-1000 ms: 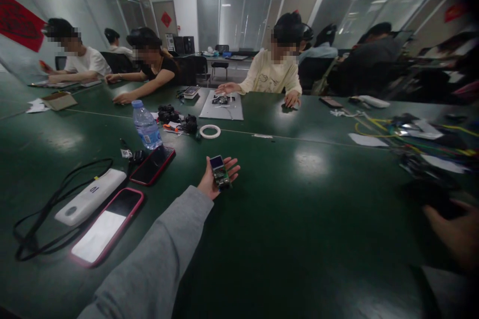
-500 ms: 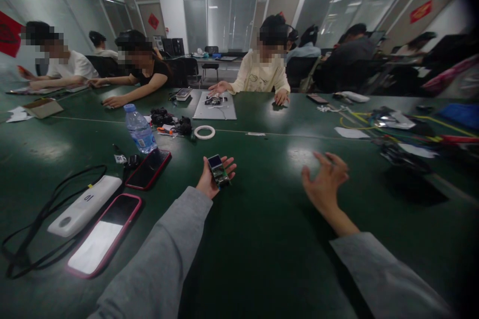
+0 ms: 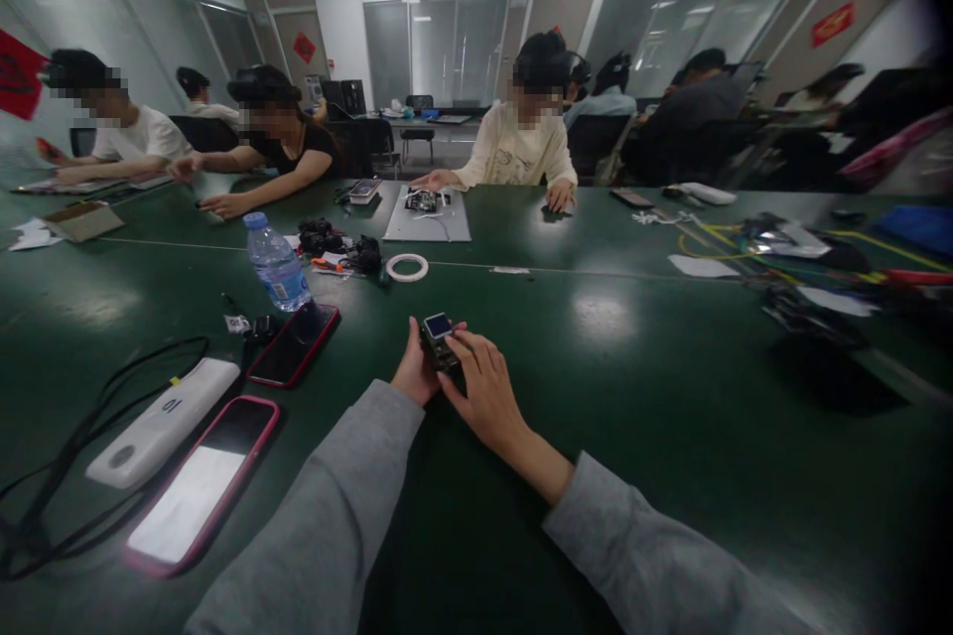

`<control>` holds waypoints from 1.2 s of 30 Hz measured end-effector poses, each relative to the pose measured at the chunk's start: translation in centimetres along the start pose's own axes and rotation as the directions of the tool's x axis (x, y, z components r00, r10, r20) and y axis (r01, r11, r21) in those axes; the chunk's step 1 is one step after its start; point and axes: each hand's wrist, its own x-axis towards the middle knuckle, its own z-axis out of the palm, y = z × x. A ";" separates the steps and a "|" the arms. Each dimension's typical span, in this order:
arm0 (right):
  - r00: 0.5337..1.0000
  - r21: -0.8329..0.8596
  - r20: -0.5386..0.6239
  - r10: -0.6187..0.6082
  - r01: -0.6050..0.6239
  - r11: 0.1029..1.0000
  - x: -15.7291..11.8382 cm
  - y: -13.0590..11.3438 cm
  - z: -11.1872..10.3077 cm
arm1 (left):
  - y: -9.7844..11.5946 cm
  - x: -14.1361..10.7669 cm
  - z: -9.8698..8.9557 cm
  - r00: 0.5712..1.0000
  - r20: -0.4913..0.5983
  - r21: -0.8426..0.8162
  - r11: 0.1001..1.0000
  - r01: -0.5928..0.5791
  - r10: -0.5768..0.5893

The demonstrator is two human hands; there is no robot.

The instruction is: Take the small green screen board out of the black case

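Note:
A small circuit board with a little screen (image 3: pixel 438 325) sits in my left hand (image 3: pixel 415 369), whose thumb lies along its near left side. My right hand (image 3: pixel 487 392) has its thumb and fingertips on the board's lower right part, the fingers bent over it and covering much of the green area. The screen stays uncovered at the top and looks dark blue. Both hands meet above the dark green table (image 3: pixel 596 367). Left of them lie a dark phone with a red edge (image 3: pixel 296 344) and a phone in a pink case (image 3: pixel 203 486).
A water bottle (image 3: pixel 275 263) stands behind the phones, beside a white power bank (image 3: pixel 164 422) with black cable. Farther back are a white ring (image 3: pixel 407 267) and a grey board (image 3: pixel 451 226) with parts. Cables and papers (image 3: pixel 789 238) clutter the right. A co-worker (image 3: pixel 521 144) sits opposite.
My right hand has come left from over the table onto the circuit board. My left hand's fingers have curled around the board, which is tilted differently. Across the table, a co-worker's hand has shifted.

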 end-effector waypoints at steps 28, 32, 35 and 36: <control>0.991 0.271 0.034 0.130 -0.135 0.953 -0.4 1.5 0.7 | -0.4 0.1 0.2 0.991 -0.106 0.128 0.989 -0.070 0.083; 0.989 0.265 0.044 0.141 -0.148 0.953 -0.4 1.6 0.9 | -0.7 0.2 0.1 0.988 -0.116 0.132 0.987 -0.089 0.104; 0.986 0.274 0.059 0.155 -0.165 0.948 -0.4 1.4 0.5 | -0.7 0.1 0.3 0.986 -0.096 0.126 0.984 -0.125 0.137; 0.985 0.282 0.065 0.159 -0.171 0.944 -0.4 1.3 0.4 | -0.6 0.0 0.5 0.986 -0.092 0.124 0.984 -0.127 0.139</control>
